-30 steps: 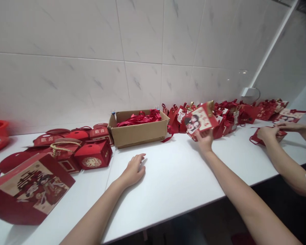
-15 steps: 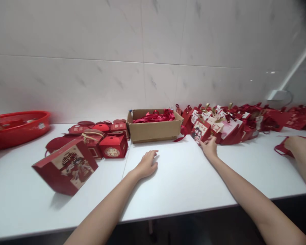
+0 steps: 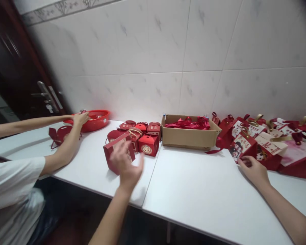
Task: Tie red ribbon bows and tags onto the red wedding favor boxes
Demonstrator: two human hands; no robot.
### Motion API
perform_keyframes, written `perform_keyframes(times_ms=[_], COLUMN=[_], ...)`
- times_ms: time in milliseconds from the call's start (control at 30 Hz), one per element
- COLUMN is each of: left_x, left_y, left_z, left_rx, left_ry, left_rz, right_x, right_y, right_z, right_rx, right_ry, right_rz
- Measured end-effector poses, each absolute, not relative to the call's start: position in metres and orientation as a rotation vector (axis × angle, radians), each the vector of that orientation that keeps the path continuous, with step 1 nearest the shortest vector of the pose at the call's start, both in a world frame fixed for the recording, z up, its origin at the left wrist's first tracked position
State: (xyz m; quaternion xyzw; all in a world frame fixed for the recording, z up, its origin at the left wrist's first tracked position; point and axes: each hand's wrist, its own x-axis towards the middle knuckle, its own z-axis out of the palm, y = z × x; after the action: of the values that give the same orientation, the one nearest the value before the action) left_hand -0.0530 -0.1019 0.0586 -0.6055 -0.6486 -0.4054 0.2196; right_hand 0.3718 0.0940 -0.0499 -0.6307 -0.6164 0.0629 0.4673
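Observation:
My left hand, smeared a little by motion, is open with thumb and fingers apart. It overlaps a red paper gift box with a printed front; whether it touches the box is unclear. At the right, my right hand rests on the table with loosely bent fingers. Its fingertips are at the lower corner of a red gift box with a couple's picture, not wrapped around it. Between the hands, farther back, stands an open cardboard box with dark red ribbons inside.
Small red gift boxes cluster left of the carton. More gift bags crowd the right side. At the far left, a co-worker's hand is at a red plastic basin, near another red box. A tiled wall runs behind the white table.
The view has turned left, bringing a co-worker and a door into sight. My left hand has moved left and up to the printed gift box. My right hand stays by the couple-picture box.

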Motion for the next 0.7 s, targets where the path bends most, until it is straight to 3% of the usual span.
perform_keyframes(times_ms=[133,267,367,533,600,700], left_x=[-0.131,-0.164,-0.145,-0.059,-0.02,0.019], left_y=[-0.12,-0.112,-0.116,-0.101,-0.078,-0.039], left_z=[0.064,0.059,0.058,0.051,0.041,0.028], left_rx=[-0.896,-1.108,-1.187,-1.863,-2.22,-2.638], left_ry=[-2.002,-2.226,-2.108,-2.013,-1.97,-1.805], left_rz=[-1.43,-1.916,-2.034,-2.302,-2.315,-2.283], right_x=[0.371,0.365,0.344,0.269,0.238,0.212], right_y=[0.096,0.086,0.076,0.083,0.094,0.107], right_z=[-0.053,-0.051,-0.039,0.017,0.047,0.081], right_rx=[-1.545,-1.443,-1.276,-1.05,-1.009,-1.295], right_ry=[-1.509,-1.637,-1.749,-1.795,-1.8,-1.816], right_rz=[0.153,0.055,-0.063,-0.282,-0.266,-0.072])
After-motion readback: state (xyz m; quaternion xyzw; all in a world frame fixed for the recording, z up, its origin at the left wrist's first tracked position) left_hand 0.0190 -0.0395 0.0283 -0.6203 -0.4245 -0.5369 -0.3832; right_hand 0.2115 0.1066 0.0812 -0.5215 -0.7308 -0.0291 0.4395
